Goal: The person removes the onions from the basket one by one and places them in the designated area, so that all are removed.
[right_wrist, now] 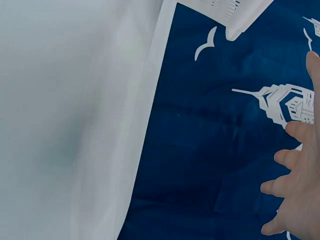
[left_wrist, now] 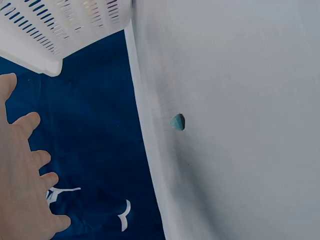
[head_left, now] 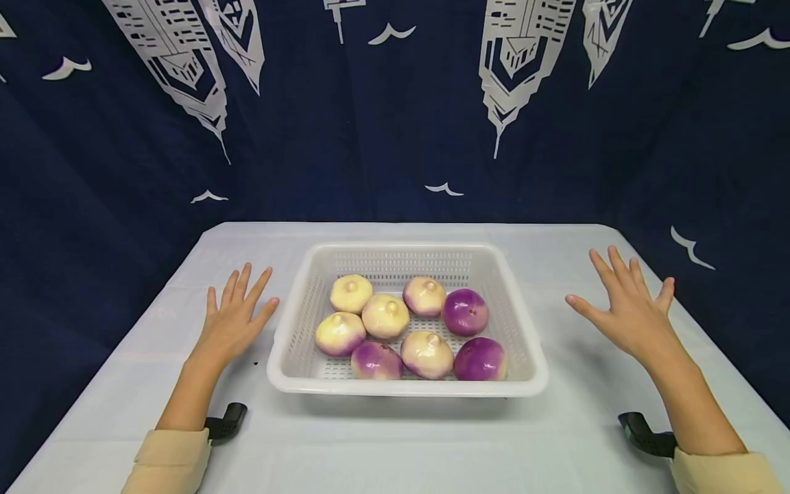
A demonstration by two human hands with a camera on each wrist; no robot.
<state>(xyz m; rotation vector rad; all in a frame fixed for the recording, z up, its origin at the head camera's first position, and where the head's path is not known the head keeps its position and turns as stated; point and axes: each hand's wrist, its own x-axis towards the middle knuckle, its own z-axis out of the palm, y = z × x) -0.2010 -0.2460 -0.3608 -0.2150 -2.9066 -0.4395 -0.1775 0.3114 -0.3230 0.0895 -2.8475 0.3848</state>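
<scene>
From the head view, the left hand (head_left: 233,326) lies palm down with its fingers spread, holding nothing; the right hand (head_left: 632,315) is splayed the same way, with nothing in its grasp; whether either rests on the white cloth (head_left: 321,446) or hovers over it, I cannot tell. Between them sits the white slotted basket (head_left: 407,388), with eight round purple-and-cream vegetables (head_left: 427,355), turnips by the look of them, grouped inside; the left thumb is near the basket's side, just apart from it; the right hand stands farther off on the other side. I would judge this a moment of readiness, with no handling in hand; reaching the vegetables would call for bringing a hand inward, over the rim.

From the left wrist, the fingers fan out loosely at the edge, with the basket's corner beyond the thumb, untouched; a small teal bit (left_wrist: 178,122), too small to name, shows against the cloth.

From the right wrist, the fingers stretch apart, gripping nothing; only a corner of the basket shows, clear of the hand, its vegetables out of sight.
</scene>
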